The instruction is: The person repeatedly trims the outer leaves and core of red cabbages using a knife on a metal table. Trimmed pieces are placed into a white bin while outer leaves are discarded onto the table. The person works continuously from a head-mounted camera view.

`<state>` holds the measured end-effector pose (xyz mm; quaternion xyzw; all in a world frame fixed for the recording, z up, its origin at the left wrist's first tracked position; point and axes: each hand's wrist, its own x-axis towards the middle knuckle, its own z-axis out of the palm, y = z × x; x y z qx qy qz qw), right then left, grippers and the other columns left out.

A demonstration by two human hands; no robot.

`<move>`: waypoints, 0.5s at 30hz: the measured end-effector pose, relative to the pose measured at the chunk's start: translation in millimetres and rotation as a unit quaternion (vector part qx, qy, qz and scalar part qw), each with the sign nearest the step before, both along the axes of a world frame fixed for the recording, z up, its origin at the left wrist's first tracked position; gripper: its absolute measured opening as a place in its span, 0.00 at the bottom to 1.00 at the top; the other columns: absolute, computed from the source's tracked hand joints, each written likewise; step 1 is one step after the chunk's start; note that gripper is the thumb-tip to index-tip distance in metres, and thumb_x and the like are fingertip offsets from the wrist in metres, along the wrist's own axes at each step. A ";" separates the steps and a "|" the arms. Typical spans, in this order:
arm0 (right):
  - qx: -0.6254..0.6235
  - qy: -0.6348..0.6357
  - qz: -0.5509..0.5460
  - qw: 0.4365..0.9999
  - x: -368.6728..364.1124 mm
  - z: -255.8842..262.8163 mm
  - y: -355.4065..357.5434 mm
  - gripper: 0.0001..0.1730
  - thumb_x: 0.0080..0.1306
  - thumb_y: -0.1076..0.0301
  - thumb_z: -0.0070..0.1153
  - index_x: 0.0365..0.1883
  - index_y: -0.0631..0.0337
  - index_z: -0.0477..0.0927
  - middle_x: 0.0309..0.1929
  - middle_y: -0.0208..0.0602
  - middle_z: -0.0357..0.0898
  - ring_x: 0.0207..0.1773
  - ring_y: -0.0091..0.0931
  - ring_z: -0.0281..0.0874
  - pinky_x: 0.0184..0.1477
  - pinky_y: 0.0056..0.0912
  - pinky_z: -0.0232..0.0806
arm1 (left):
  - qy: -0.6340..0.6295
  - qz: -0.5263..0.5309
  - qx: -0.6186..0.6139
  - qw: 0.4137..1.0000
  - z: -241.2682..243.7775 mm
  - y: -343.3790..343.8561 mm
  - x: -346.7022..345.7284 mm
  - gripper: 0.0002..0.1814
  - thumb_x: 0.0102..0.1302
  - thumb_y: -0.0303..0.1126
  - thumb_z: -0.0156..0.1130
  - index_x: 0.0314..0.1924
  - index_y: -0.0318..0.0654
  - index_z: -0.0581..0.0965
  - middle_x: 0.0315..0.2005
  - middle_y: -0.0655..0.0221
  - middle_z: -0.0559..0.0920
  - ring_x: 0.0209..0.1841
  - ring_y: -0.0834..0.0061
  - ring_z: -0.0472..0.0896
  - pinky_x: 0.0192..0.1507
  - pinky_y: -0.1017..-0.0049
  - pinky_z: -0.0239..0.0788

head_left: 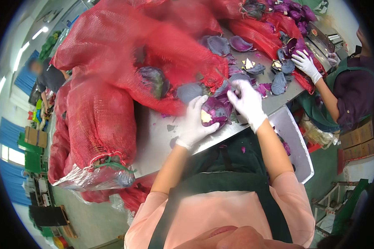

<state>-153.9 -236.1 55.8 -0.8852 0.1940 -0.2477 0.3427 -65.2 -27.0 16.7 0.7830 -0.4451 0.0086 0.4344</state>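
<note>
My left hand (pixel 195 123), in a white glove, grips a red cabbage (pixel 217 112) from its left side, near the pale cut stem. At the cabbage's upper right, my right hand (pixel 246 101), gloved too, has its fingers bent at an outer leaf (pixel 222 89); whether they pinch it I cannot tell. The cabbage is held over the near edge of a metal table (pixel 155 137). Behind it lies the bunched mouth of a red mesh sack (pixel 171 56), with another cabbage (pixel 151 81) showing at its opening. Loose leaves (pixel 218 45) and a cut stem piece (pixel 248 64) lie beyond my right hand.
A full red mesh sack (pixel 103 121) tied with green string stands at left. At right, a co-worker's gloved hand (pixel 306 63) touches cabbage leaves. A white bin (pixel 294 140) sits below the table's right edge. Peeled cabbages (pixel 294 12) are piled at the far right.
</note>
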 end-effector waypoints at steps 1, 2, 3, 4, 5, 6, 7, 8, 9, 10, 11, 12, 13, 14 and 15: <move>0.075 0.020 0.042 0.996 -13.0 11.9 14.7 0.26 0.63 0.49 0.67 0.53 0.57 0.80 0.38 0.43 0.84 0.43 0.38 0.85 0.50 0.42 0.76 | -0.001 0.000 0.008 1.000 2.5 -2.3 -2.0 0.52 0.45 0.38 0.80 0.70 0.35 0.65 0.66 0.48 0.67 0.70 0.50 0.64 0.73 0.57 0.58; 0.067 0.070 0.090 0.991 -20.6 9.7 20.8 0.30 0.61 0.47 0.68 0.55 0.57 0.80 0.38 0.42 0.84 0.43 0.36 0.86 0.51 0.40 0.76 | -0.001 -0.003 0.015 1.000 8.7 -7.9 -5.2 0.52 0.45 0.38 0.80 0.70 0.35 0.65 0.65 0.48 0.67 0.70 0.50 0.64 0.73 0.57 0.58; 0.042 0.071 0.104 0.991 -26.0 10.5 30.1 0.30 0.62 0.47 0.67 0.57 0.56 0.80 0.40 0.41 0.84 0.44 0.37 0.86 0.51 0.40 0.76 | -0.004 -0.004 0.026 1.000 12.6 -12.1 -5.7 0.52 0.45 0.39 0.80 0.70 0.35 0.65 0.65 0.48 0.67 0.70 0.49 0.64 0.72 0.57 0.59; 0.011 0.048 0.096 0.994 -27.4 3.5 32.3 0.27 0.62 0.52 0.68 0.55 0.57 0.81 0.37 0.38 0.84 0.40 0.33 0.85 0.46 0.36 0.75 | -0.013 -0.016 0.026 0.999 10.1 -15.7 -4.7 0.52 0.46 0.40 0.80 0.70 0.35 0.65 0.64 0.48 0.68 0.69 0.49 0.64 0.72 0.55 0.58; -0.020 0.024 0.088 0.996 -26.5 -6.1 32.8 0.24 0.62 0.57 0.69 0.54 0.57 0.82 0.34 0.35 0.84 0.35 0.29 0.84 0.41 0.32 0.75 | -0.008 -0.012 0.036 0.999 12.6 -16.4 -5.5 0.52 0.47 0.40 0.80 0.70 0.35 0.65 0.64 0.49 0.68 0.69 0.48 0.64 0.72 0.55 0.58; 0.019 -0.020 0.089 0.996 -25.7 -12.1 31.7 0.20 0.62 0.62 0.66 0.51 0.58 0.81 0.35 0.39 0.85 0.36 0.32 0.85 0.43 0.34 0.76 | -0.005 -0.010 0.048 0.999 19.5 -17.7 -7.7 0.52 0.47 0.41 0.80 0.70 0.35 0.64 0.64 0.49 0.68 0.69 0.48 0.64 0.72 0.54 0.58; 0.018 -0.004 0.086 0.996 -24.2 -14.8 28.1 0.18 0.63 0.64 0.65 0.50 0.59 0.81 0.34 0.40 0.85 0.36 0.33 0.85 0.43 0.34 0.76 | -0.001 -0.007 0.059 0.998 23.2 -19.0 -8.0 0.52 0.47 0.41 0.80 0.70 0.36 0.64 0.64 0.49 0.68 0.69 0.48 0.64 0.72 0.54 0.58; 0.016 0.012 0.084 0.996 -21.5 -15.2 24.5 0.17 0.63 0.66 0.65 0.50 0.59 0.81 0.34 0.41 0.85 0.36 0.33 0.85 0.44 0.34 0.76 | -0.023 -0.005 0.080 0.997 23.0 -19.9 -5.3 0.53 0.46 0.42 0.80 0.71 0.36 0.64 0.64 0.49 0.68 0.70 0.48 0.64 0.72 0.55 0.58; 0.016 0.030 0.082 0.996 -19.5 -16.5 21.6 0.16 0.63 0.68 0.64 0.49 0.59 0.81 0.33 0.42 0.85 0.36 0.34 0.85 0.44 0.35 0.76 | -0.023 -0.009 0.069 0.997 21.7 -18.5 -3.3 0.53 0.46 0.42 0.80 0.71 0.36 0.64 0.64 0.49 0.68 0.70 0.48 0.64 0.72 0.55 0.58; 0.018 0.019 0.074 0.997 -16.3 -22.6 13.8 0.14 0.63 0.72 0.61 0.47 0.60 0.80 0.32 0.43 0.84 0.36 0.34 0.85 0.45 0.36 0.76 | -0.022 -0.016 0.058 0.998 19.8 -18.2 -2.0 0.53 0.46 0.42 0.80 0.71 0.36 0.64 0.64 0.49 0.68 0.70 0.48 0.64 0.73 0.55 0.58; 0.071 -0.024 0.064 0.995 -11.5 -37.4 1.3 0.12 0.62 0.73 0.59 0.46 0.61 0.81 0.32 0.44 0.85 0.36 0.36 0.85 0.43 0.36 0.75 | -0.020 -0.023 0.047 0.998 18.2 -17.0 0.1 0.53 0.46 0.42 0.80 0.71 0.35 0.64 0.64 0.49 0.68 0.70 0.48 0.64 0.73 0.56 0.58; 0.054 0.007 0.038 0.998 -6.6 -44.0 -16.7 0.12 0.62 0.71 0.59 0.45 0.60 0.82 0.35 0.47 0.86 0.40 0.41 0.86 0.46 0.41 0.76 | -0.006 -0.033 0.038 0.999 17.7 -11.7 6.3 0.52 0.45 0.41 0.80 0.70 0.35 0.65 0.65 0.50 0.68 0.70 0.50 0.65 0.74 0.58 0.57; 0.037 0.038 0.011 0.999 -4.9 -49.9 -36.4 0.11 0.62 0.69 0.59 0.44 0.58 0.83 0.38 0.49 0.87 0.44 0.45 0.86 0.49 0.45 0.76 | 0.012 -0.055 0.025 0.998 14.8 -5.9 13.1 0.51 0.45 0.39 0.80 0.69 0.33 0.66 0.65 0.51 0.68 0.70 0.52 0.66 0.74 0.59 0.56; 0.045 0.039 -0.015 0.998 -5.1 -65.4 -58.5 0.12 0.62 0.69 0.59 0.44 0.59 0.83 0.38 0.50 0.87 0.44 0.46 0.86 0.49 0.46 0.76 | 0.033 -0.069 0.019 0.997 11.3 1.6 19.7 0.52 0.45 0.37 0.80 0.70 0.33 0.65 0.65 0.53 0.68 0.71 0.54 0.65 0.75 0.60 0.56; 0.052 0.039 -0.041 0.997 -7.7 -77.6 -75.8 0.12 0.62 0.70 0.59 0.44 0.59 0.83 0.38 0.51 0.87 0.45 0.46 0.86 0.50 0.46 0.76 | 0.052 -0.083 0.013 0.995 9.8 7.4 25.3 0.53 0.45 0.35 0.81 0.70 0.34 0.65 0.66 0.54 0.67 0.73 0.56 0.64 0.76 0.61 0.55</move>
